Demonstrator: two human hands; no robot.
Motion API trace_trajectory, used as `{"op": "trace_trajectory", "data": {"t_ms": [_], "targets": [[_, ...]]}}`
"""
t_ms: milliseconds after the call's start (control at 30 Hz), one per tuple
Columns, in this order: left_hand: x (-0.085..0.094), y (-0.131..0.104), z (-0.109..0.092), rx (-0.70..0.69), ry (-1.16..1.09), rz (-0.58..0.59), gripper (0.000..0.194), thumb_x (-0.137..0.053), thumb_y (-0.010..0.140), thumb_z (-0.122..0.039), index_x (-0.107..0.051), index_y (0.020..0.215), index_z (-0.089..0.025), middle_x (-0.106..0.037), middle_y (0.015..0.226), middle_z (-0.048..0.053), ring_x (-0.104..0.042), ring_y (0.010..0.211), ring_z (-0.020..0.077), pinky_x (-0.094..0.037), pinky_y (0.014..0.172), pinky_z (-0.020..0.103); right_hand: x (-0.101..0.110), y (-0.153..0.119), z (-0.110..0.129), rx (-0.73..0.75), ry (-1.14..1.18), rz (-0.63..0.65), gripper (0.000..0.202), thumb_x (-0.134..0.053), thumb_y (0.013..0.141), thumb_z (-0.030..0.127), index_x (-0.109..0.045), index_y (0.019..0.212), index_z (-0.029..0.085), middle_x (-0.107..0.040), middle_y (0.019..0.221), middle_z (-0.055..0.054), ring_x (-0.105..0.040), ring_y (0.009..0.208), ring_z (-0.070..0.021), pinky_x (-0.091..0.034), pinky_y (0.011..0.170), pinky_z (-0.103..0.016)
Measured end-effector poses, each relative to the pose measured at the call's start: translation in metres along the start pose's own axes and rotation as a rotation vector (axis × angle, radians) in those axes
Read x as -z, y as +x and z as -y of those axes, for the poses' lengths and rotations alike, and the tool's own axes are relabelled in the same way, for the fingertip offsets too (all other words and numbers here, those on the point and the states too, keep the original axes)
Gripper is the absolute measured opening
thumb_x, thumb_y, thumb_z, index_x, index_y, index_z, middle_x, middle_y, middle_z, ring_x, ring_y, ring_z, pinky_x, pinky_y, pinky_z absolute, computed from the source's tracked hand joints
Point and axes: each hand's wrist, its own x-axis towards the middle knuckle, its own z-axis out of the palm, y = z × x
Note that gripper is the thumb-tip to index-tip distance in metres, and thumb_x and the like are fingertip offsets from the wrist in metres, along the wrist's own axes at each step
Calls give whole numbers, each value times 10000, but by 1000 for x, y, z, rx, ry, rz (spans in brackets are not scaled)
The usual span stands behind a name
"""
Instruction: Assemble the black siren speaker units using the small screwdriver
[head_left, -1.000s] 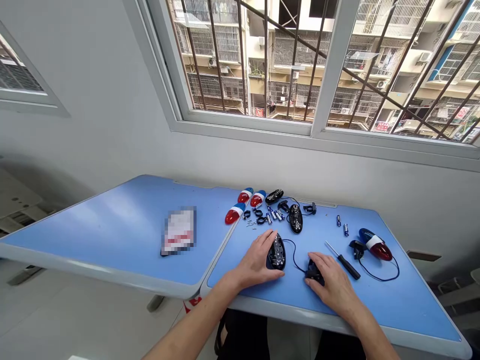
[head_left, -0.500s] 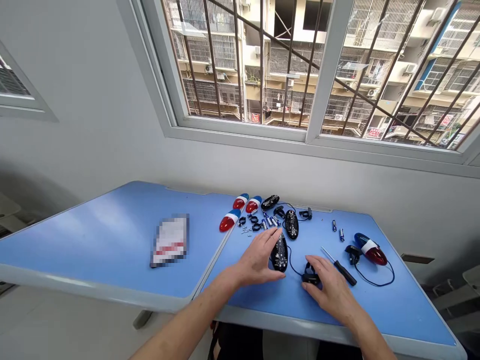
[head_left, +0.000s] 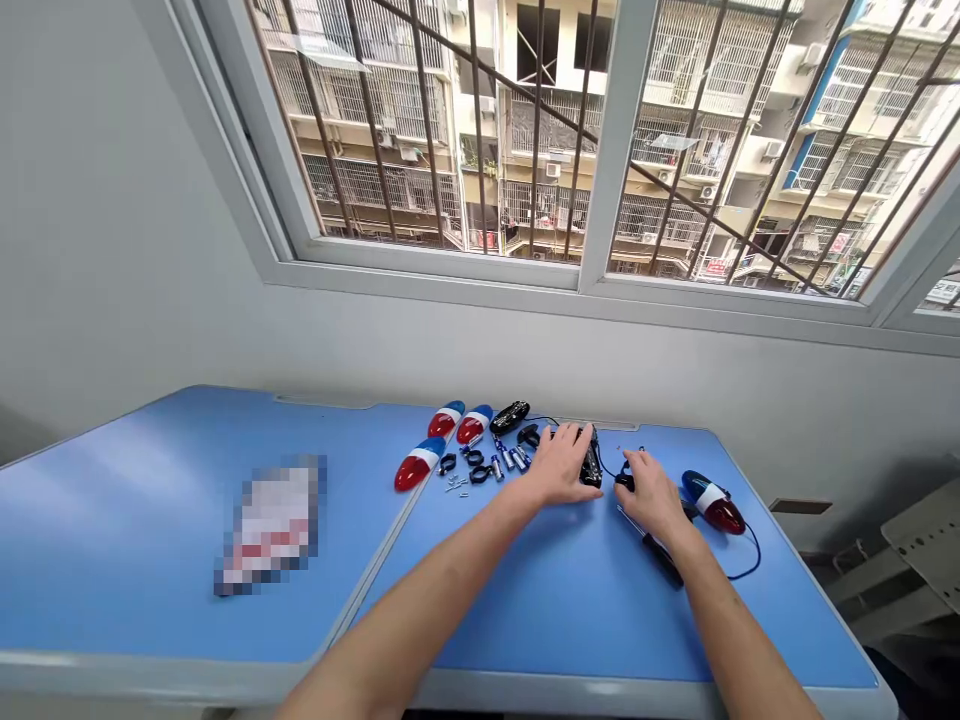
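Observation:
My left hand (head_left: 561, 467) curves over a black oval circuit housing (head_left: 592, 468), its fingers on the far side and its thumb at the near edge. To the right, my right hand (head_left: 651, 492) has its fingers closed around a small black clamp part (head_left: 625, 480). Below my right hand lies a screwdriver (head_left: 661, 560) with a black handle. A blue, white and red light (head_left: 712, 502) with a black cable sits to the right of that hand. Left of my left hand are loose batteries (head_left: 508, 459) and black rings (head_left: 480, 474).
Three red, white and blue covers (head_left: 420, 463) lie near the table seam. Another black housing (head_left: 510, 416) is by the wall. Small screws (head_left: 456, 484) lie beside the rings. A blurred packet (head_left: 274, 525) rests on the left of the blue table (head_left: 525, 620).
Both hands have moved farther back on the table, toward the wall, with the black housing and clamp part. The view has shifted to the right.

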Motion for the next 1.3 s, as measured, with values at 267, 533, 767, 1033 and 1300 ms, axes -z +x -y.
{"op": "trace_trajectory", "data": {"t_ms": [267,533,767,1033,1300], "targets": [[-13,8,6,45,11,82,1010,-697,643,-552,-272,1426,-76,-435,1362,264,-327,1311,431,-164,1077,631,-1,18,11,7,-35,138,499,-509,815,224,-478,1309,163,-516,1337,-137,-489,1177,-297,-415,914,-410],[-18,12,9,72,12,110,972,-626,697,-591,-273,1427,-54,-363,1419,297,-300,1328,450,-150,1069,634,-7,22,7,23,-21,173,512,-509,833,226,-454,1341,189,-467,1396,-146,-478,1218,-314,-414,931,-449],[-16,12,13,95,12,173,1045,-614,683,-654,-237,1444,-45,-233,1482,313,-205,1375,454,-137,1073,637,-15,17,3,24,7,131,531,-506,851,251,-426,1369,161,-433,1420,-168,-435,1271,-324,-397,966,-454],[-13,6,9,15,31,102,1021,-658,682,-613,-261,1430,-42,-210,1494,304,-152,1399,430,-109,1106,604,-14,16,2,26,38,128,572,-523,843,248,-392,1396,183,-470,1384,-162,-466,1242,-315,-408,946,-438],[-22,-35,-19,-211,-8,-75,758,-637,750,-403,-329,1397,-154,-260,1519,182,-97,1427,370,-90,1130,596,-18,13,0,43,74,90,571,-517,837,225,-398,1395,217,-478,1383,-147,-476,1227,-304,-419,933,-436]]}}
